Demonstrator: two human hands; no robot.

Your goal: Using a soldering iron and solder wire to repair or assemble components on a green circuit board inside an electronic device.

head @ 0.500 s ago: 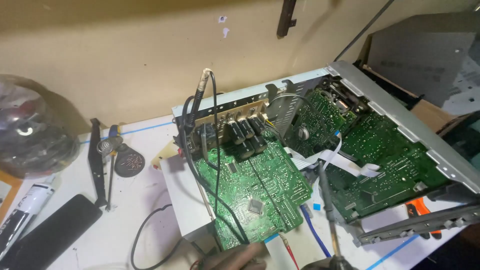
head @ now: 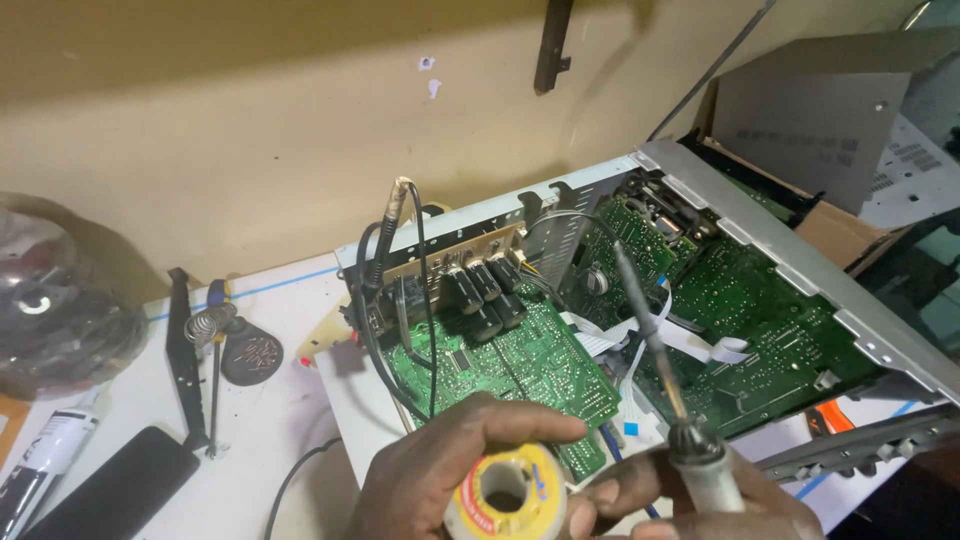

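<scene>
The left hand (head: pixel 455 470) grips a solder spool (head: pixel 505 492); the right hand (head: pixel 700 495) closes on a soldering iron (head: pixel 655 345), tip raised above the green circuit board (head: pixel 520 365); risk: the hot shaft passes near the white ribbon cable (head: pixel 690 345) and could melt it.

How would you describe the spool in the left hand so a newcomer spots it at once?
Start at the green circuit board in the opened metal chassis, then drop to the bottom edge, where the left hand grips the solder spool. It is the only round, yellow-rimmed reel, beside the soldering iron in the right hand.
</scene>
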